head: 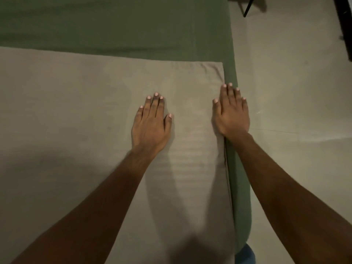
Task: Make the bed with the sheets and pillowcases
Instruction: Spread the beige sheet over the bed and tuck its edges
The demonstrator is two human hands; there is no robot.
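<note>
A beige sheet (pixel 80 115) lies flat over the near part of the bed, on top of a green sheet (pixel 114 25) that shows beyond it and along the bed's right side. The left hand (pixel 151 124) rests palm down on the beige sheet, fingers straight and together. The right hand (pixel 232 113) lies flat at the sheet's right edge, fingers straight, holding nothing. The pale floor (pixel 295 88) is to the right.

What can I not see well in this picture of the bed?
Head view only.
The beige sheet is cut off by the left edge.
The right hand covers part of its right border.
The blue thing at the bottom is cut off, unclear.
The dark furniture, top right, is cut off.
</note>
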